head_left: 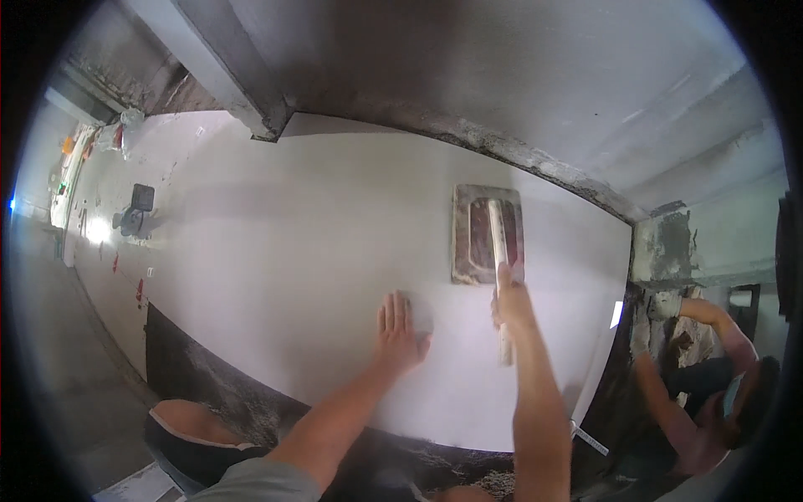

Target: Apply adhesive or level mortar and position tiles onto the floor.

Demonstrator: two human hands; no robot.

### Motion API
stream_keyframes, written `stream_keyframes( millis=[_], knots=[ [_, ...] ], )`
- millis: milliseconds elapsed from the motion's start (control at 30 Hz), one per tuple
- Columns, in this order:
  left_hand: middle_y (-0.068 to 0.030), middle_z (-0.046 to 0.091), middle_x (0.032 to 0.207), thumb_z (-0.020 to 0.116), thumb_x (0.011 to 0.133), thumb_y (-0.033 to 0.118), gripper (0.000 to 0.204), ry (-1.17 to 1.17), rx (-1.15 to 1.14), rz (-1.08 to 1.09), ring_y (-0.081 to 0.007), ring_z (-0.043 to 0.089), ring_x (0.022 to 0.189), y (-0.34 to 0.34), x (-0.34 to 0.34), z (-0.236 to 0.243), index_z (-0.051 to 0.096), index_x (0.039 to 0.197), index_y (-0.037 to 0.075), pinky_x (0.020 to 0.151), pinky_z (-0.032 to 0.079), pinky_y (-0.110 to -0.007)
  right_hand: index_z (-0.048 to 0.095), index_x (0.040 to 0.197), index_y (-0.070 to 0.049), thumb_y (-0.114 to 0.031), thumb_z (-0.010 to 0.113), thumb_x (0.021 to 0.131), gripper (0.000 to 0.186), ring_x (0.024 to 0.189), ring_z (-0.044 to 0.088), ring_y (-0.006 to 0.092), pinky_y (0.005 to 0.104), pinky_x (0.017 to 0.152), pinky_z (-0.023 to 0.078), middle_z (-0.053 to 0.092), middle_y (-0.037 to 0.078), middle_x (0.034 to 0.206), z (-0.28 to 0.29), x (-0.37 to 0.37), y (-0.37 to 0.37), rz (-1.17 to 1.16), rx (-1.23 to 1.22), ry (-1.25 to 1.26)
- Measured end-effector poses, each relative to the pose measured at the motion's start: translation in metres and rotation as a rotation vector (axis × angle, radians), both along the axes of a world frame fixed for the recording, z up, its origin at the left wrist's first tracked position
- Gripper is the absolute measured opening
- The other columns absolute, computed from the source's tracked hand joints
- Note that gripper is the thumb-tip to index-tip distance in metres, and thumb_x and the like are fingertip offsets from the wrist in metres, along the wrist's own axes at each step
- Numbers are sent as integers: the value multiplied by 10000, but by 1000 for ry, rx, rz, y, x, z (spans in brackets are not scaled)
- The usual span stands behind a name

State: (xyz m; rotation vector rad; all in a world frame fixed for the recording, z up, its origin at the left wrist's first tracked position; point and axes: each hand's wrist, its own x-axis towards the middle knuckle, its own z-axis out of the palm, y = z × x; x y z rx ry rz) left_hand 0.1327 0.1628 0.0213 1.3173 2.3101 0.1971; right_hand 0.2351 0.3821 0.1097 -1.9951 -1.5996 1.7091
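My right hand is closed round a long pale handle that reaches over a square, stained brown plate tool on a large white slab. Whether handle and plate are joined I cannot tell. My left hand lies on the slab with fingers stretched out, to the left of and below the plate.
Grey walls and a pillar border the slab. At the left are a dark grey device and small red pieces. At lower right a co-worker with gloved hands bends beside the slab's edge, near a dark strip.
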Motion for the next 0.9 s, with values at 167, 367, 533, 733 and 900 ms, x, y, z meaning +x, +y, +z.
stream_keyframes(
  millis=[167,367,533,733,900],
  knots=[
    [-330,115,1628,601,917,467,917,62,68,79,-473,80,1531,-22,-12,0,256,1520,-131,1234,111,-571,461,677,-91,-640,415,1015,647,379,404,145,333,357,347,403,7,506,71,5,-13,75,48,179],
    [-273,0,1662,543,947,482,934,7,32,38,-417,-27,1552,-5,4,-4,150,1560,-104,1253,46,-528,447,658,-101,-652,383,1019,661,397,414,131,324,370,354,418,1,518,16,4,-22,93,102,-96],
    [-261,14,1666,594,926,447,939,-25,18,63,-395,-15,1557,-24,-18,-6,167,1557,-102,1256,66,-514,468,678,-95,-614,405,1028,629,381,403,135,336,364,352,423,4,524,78,0,-25,117,-3,83],
    [-277,108,1651,605,931,441,925,-39,303,11,-409,70,1550,0,-23,-6,184,1557,-94,1254,87,-520,561,767,-40,-624,395,1021,658,423,493,196,377,419,410,490,51,539,-1,45,-86,5,137,-123],
    [-178,60,1690,595,928,544,994,-23,-147,-38,-340,34,1563,33,-180,-6,116,1601,-10,1267,93,-457,456,693,-105,-724,441,962,676,361,370,132,337,342,337,413,0,504,81,1,-37,19,-97,36]
  ],
)
